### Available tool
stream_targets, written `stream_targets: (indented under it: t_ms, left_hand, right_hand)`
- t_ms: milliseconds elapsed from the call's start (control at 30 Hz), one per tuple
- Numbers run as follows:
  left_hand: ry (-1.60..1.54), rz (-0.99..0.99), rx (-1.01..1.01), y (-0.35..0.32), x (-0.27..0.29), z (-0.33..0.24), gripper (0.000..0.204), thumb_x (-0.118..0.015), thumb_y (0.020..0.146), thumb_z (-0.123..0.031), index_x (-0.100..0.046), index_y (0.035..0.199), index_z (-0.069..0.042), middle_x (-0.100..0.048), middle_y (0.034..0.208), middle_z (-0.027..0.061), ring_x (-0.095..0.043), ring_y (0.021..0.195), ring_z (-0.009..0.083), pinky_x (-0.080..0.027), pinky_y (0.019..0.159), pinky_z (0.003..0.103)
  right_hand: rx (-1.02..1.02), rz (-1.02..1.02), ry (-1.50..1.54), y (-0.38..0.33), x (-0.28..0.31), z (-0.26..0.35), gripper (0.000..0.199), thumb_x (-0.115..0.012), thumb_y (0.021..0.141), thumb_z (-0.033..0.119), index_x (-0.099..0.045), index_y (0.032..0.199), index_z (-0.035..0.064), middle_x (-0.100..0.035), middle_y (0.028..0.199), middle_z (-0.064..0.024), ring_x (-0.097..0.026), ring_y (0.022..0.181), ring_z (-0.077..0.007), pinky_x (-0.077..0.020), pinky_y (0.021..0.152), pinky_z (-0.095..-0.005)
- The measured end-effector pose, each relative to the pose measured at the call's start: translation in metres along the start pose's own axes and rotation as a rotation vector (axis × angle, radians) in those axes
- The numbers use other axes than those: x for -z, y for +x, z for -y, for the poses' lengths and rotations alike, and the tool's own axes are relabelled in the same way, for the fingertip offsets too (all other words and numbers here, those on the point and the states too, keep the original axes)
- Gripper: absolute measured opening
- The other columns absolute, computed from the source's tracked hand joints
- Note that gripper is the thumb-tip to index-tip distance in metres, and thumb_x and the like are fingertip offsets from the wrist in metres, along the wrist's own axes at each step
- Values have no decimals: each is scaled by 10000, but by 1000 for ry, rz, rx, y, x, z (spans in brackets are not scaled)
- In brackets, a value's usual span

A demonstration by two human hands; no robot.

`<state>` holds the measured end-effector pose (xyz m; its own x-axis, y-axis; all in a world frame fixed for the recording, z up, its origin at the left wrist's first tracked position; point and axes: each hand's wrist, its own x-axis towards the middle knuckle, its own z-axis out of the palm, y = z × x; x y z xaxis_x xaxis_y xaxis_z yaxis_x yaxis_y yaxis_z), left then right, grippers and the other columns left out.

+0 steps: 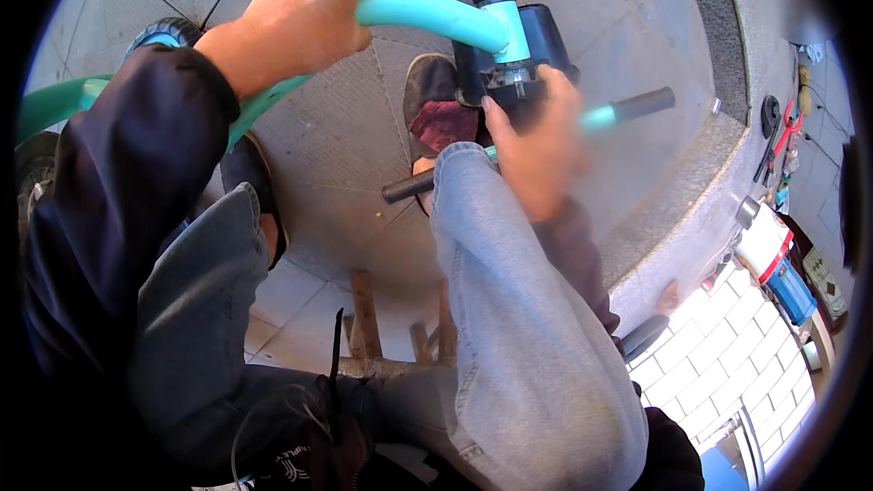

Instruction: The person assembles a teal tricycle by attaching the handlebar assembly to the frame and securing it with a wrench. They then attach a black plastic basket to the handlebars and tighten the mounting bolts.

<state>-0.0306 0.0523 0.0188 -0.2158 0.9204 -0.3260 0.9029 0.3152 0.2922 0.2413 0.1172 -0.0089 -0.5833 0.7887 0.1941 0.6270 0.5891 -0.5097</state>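
My left hand (305, 23) is closed round a thick turquoise frame tube (427, 14) of what looks like a child's ride-on cycle. This tube curves right into a short turquoise head tube (506, 29), with a shiny metal piece (511, 77) under it. Just below, my right hand (536, 150) has its thumb and fingers on either side of a dark handlebar stem (520, 107); the hand is smeared by motion and hides part of it. The handlebar runs out from behind that hand, with a right black grip (643, 104) and a left black grip (409, 186) by my knee.
A black box-shaped part (559, 32) sits behind the head tube. At left is a small wheel (164, 34). My shoe (432, 95) stands beneath the frame. A stone step edge (668, 195) curves along the right, with red-handled pliers (789, 132) and a white-and-blue container (773, 259) beyond.
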Motion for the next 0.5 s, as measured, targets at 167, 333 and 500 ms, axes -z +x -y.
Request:
stream_targets:
  t_ms: [167,333,500]
  left_hand:
    - [-81,-453,-341,-26,9,-43,205,-705,838,-133,-619,996,-34,-588,884,138,-641,766,324,-527,681,426]
    - [-538,4,52,-41,-35,-96,267,-630,849,-64,-601,1109,-12,-610,1040,183,-639,944,398,-528,815,464]
    - [-937,-86,152,-35,-99,-123,480,-608,841,-73,-530,1309,-3,-523,1342,188,-538,1212,400,-468,1019,444]
  right_hand:
    - [11,28,4,1,6,-2,681,-857,706,110,-517,1289,22,-565,1197,-204,-599,1087,-371,-531,883,-437]
    - [0,121,82,3,14,-5,685,-834,738,85,-504,1336,32,-572,1210,-196,-610,1088,-362,-531,891,-421]
    - [51,178,115,9,25,-13,657,-819,769,98,-517,1349,33,-592,1213,-187,-621,1083,-354,-534,892,-408]
